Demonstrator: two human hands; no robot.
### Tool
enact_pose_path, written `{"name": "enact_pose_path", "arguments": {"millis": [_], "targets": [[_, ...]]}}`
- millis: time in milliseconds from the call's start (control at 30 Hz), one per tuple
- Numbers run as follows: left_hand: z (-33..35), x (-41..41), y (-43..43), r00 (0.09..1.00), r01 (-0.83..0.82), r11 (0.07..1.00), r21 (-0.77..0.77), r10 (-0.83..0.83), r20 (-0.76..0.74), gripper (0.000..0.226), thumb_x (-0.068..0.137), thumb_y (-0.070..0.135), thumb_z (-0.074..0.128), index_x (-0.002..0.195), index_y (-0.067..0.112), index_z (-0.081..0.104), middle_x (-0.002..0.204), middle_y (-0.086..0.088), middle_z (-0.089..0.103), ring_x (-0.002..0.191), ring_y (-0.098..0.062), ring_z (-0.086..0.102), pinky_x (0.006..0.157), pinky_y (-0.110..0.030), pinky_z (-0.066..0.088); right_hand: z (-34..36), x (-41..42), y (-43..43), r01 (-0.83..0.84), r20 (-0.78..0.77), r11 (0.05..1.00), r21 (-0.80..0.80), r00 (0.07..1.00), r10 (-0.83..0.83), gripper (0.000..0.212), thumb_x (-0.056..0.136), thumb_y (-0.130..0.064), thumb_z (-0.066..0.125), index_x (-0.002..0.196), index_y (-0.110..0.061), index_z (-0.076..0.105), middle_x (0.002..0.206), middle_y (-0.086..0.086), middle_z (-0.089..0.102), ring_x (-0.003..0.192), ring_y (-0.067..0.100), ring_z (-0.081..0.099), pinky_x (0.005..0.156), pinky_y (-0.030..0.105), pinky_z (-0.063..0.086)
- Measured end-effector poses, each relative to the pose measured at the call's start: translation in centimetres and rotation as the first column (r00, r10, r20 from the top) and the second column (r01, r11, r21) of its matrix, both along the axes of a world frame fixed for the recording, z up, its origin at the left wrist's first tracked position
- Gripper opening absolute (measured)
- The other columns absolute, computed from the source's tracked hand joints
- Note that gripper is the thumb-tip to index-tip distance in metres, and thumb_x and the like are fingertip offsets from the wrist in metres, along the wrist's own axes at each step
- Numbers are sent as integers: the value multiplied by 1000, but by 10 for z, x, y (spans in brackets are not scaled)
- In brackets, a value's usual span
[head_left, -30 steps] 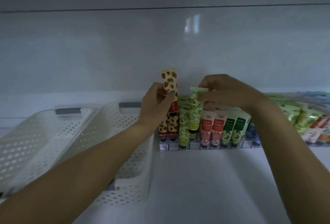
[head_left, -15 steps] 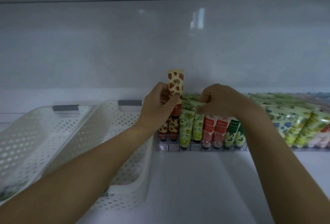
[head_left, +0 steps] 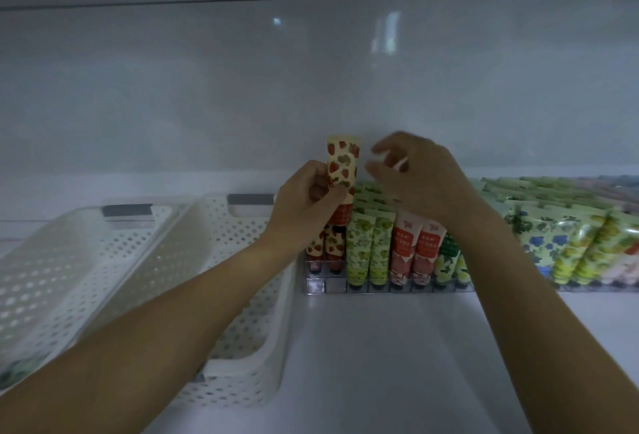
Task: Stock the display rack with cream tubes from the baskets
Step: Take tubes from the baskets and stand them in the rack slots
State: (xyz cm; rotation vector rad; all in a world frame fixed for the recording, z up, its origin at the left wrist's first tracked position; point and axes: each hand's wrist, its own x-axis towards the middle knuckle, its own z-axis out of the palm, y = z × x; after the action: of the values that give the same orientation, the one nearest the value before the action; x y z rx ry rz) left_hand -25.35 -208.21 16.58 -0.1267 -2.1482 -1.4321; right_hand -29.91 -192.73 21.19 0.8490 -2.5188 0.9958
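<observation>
Left hand (head_left: 304,202) is gripping a strawberry-print cream tube (head_left: 343,164) upright over the left end of the clear display rack (head_left: 380,286), where green and red tubes (head_left: 366,247) are standing in rows. Right hand (head_left: 422,178) is hovering just right of the tube's top, fingers loosely parted, blurred, pinching nothing visible. Two white perforated baskets (head_left: 207,233) are lying left of the rack on the shelf (head_left: 380,347).

place: shop | evidence: display rack (head_left: 380,287) of cream tubes (head_left: 359,247), white shelf (head_left: 380,364)

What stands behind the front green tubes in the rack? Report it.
More green tubes stand in rows behind the front green tubes in the rack; the right hand covers the farthest rows.
</observation>
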Motion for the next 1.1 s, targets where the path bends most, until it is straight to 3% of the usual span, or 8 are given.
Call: {"name": "enact_pose_path", "arguments": {"millis": [67,200,333,400,600,867,967,1100], "targets": [[1,2,1,999,36,999,-3,-36,-5,11,87,9,59,81,18,56,78,-3,62,77,-19,60,72,-29,47,2,6,-5,-70,-34,984,-167,997,65,38,92,-32,54,128,-21,48,101,-8,54,73,4,52,64,13,37],[4,5,4,998,59,993,-104,-62,-28,21,87,5,57,79,25,57,74,9,62,68,0,57,65,-11,44,-2,8,-15,-108,-112,972,-209,990,86,28,92,-21,54,120,-19,58,93,-10,56,69,-5,52,61,-1,38],[6,3,2,1000,4,981,196,-3,-8,31,90,-1,40,77,18,61,74,7,62,67,2,57,63,-8,44,-3,10,-19,-100,-99,969,-228,992,79,16,90,-17,56,103,-17,66,75,-18,54,67,-9,50,60,-4,37],[5,-1,0,995,-96,961,259,101,-6,32,93,0,34,81,13,61,77,6,61,68,4,57,64,-8,44,-4,11,-20,-108,-97,978,-180,991,91,13,90,-17,56,99,-17,66,78,-13,57,67,-5,52,61,-1,37],[-1,-7,-3,976,-216,969,120,211,52,32,96,7,30,97,7,62,89,0,62,90,-16,58,82,-29,47,-15,16,-30,-151,-49,988,36,987,153,10,87,-20,58,94,-18,65,84,-8,59,79,9,56,71,20,42],[0,-7,-2,980,-199,950,243,185,79,26,99,12,29,94,8,54,79,3,57,77,-12,55,69,-27,46,-43,11,-56,-96,-101,960,263,987,126,8,90,-23,51,93,-20,58,91,-2,63,87,16,60,76,27,46],[0,-9,-3,975,-218,948,232,204,85,26,98,12,30,93,11,55,83,3,57,89,-19,55,81,-37,48,-50,11,-60,-93,-156,960,264,978,138,21,89,-26,53,110,-21,56,99,-4,65,91,16,62,78,29,48],[-2,-10,-4,975,-221,953,209,209,81,25,98,13,30,96,11,55,85,5,56,88,-15,54,81,-32,45,-45,16,-57,-116,-168,960,256,972,162,28,89,-27,55,116,-18,55,102,-2,66,94,18,62,78,27,47]]}}
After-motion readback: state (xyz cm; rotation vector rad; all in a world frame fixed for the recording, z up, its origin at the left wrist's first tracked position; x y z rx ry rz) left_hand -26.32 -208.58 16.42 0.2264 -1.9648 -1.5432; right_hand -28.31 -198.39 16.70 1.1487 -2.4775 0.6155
